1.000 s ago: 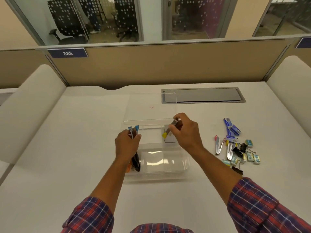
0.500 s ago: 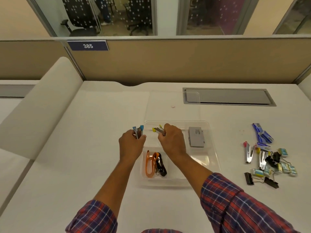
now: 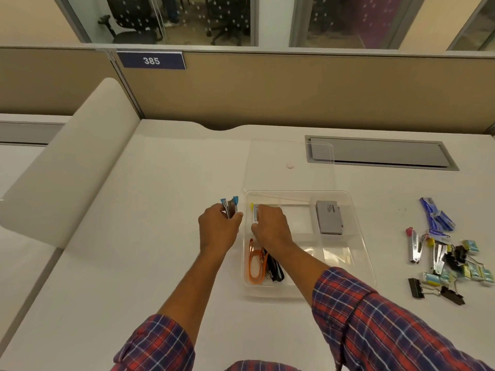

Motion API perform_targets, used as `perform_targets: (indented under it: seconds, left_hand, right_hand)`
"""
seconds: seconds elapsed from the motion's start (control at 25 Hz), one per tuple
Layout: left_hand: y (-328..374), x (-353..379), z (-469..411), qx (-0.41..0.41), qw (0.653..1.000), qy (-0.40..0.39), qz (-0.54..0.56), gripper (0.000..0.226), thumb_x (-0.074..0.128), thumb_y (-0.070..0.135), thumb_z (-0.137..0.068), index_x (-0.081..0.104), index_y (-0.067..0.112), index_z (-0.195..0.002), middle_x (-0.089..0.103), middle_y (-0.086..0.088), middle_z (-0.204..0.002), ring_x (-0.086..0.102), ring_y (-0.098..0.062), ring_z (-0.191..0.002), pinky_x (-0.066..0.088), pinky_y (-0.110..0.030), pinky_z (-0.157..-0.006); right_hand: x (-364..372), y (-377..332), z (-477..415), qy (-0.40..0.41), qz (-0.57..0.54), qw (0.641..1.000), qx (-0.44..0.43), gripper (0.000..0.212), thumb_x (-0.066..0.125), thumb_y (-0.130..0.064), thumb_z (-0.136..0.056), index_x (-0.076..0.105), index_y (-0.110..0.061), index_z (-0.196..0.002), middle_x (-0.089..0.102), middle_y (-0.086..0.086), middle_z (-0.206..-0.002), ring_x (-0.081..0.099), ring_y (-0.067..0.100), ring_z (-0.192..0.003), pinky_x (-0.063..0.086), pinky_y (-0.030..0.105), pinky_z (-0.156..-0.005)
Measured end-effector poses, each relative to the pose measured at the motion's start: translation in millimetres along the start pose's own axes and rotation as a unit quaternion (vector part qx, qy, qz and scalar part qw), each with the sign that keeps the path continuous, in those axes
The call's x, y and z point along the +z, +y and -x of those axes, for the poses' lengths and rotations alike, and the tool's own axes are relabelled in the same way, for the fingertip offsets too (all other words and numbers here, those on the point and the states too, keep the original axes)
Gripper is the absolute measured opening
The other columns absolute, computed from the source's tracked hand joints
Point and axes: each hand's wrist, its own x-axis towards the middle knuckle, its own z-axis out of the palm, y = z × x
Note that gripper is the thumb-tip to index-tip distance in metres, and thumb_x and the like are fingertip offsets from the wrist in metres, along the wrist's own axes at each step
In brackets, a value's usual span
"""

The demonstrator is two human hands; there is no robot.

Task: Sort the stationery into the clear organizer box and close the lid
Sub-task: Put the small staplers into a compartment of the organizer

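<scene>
A dark blue rectangular plate (image 3: pixel 151 60) on the beige partition wall (image 3: pixel 294 89) reads "385" in white digits.

A white desk (image 3: pixel 139 236) fills the lower and middle frame. Set flush into its top, right of centre, is a long grey cable-hatch cover (image 3: pixel 380 153). A tan partition panel (image 3: pixel 294 89) runs across the frame behind the desk, and a dark blue number plate (image 3: pixel 151 60) reading 385 is fixed near its top edge, upper left of centre. A rounded cream divider (image 3: pixel 69 162) slants down the left side. Above the panel, glass walls (image 3: pixel 334 20) show black office chairs (image 3: pixel 131 22) in the room beyond, along the top of the frame
</scene>
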Motion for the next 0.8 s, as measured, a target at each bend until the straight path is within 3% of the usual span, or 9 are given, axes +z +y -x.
perform_targets:
  seconds: [0.12,0.32,0.44,0.6,0.8]
  left_hand:
    - [8,5,2,0.041,0.999,-0.013,-0.008,0.016,0.079,0.026,-0.084,0.070,0.014,-0.080,0.070,0.003,-0.069,0.067,-0.011,-0.063,0.042,-0.014,-0.054]
    - [23,33,-2,0.077,0.994,-0.051,-0.064,0.018,0.074,0.024,-0.084,0.065,0.010,-0.088,0.063,0.003,-0.076,0.059,-0.008,-0.063,0.039,-0.017,-0.051]
    - [33,62,-1,0.051,0.989,-0.097,-0.096,0.018,0.073,0.019,-0.084,0.061,0.007,-0.091,0.060,-0.002,-0.082,0.061,-0.018,-0.069,0.047,-0.027,-0.054]
    - [34,85,-4,0.051,0.982,-0.123,-0.131,0.026,0.074,0.011,-0.084,0.050,0.015,-0.077,0.059,-0.003,-0.080,0.057,-0.018,-0.065,0.040,-0.024,-0.050]
    - [25,91,-7,0.049,0.981,-0.127,-0.140,0.031,0.083,0.018,-0.083,0.053,0.013,-0.080,0.058,-0.001,-0.080,0.060,-0.022,-0.075,0.041,-0.025,-0.057]
  right_hand:
    - [-12,1,-3,0.046,-0.031,0.998,0.005,0.021,0.061,-0.004,-0.085,0.052,-0.018,-0.072,0.057,-0.001,-0.070,0.056,0.018,-0.065,0.037,0.026,-0.051]
    - [-45,29,6,0.187,-0.109,0.976,0.009,0.021,0.068,-0.008,-0.086,0.055,-0.020,-0.077,0.055,-0.007,-0.072,0.053,0.012,-0.067,0.047,0.028,-0.058]
    - [-54,56,17,0.192,-0.101,0.976,0.038,0.019,0.070,-0.011,-0.088,0.056,-0.021,-0.081,0.056,-0.008,-0.076,0.053,0.011,-0.071,0.048,0.025,-0.063]
    - [-57,78,30,0.188,-0.091,0.977,0.036,0.017,0.072,-0.014,-0.087,0.057,-0.021,-0.083,0.057,-0.009,-0.080,0.055,0.010,-0.073,0.050,0.025,-0.068]
    - [-62,89,38,0.170,-0.078,0.982,0.018,0.016,0.071,-0.013,-0.086,0.057,-0.019,-0.081,0.058,-0.005,-0.080,0.053,0.010,-0.072,0.051,0.029,-0.066]
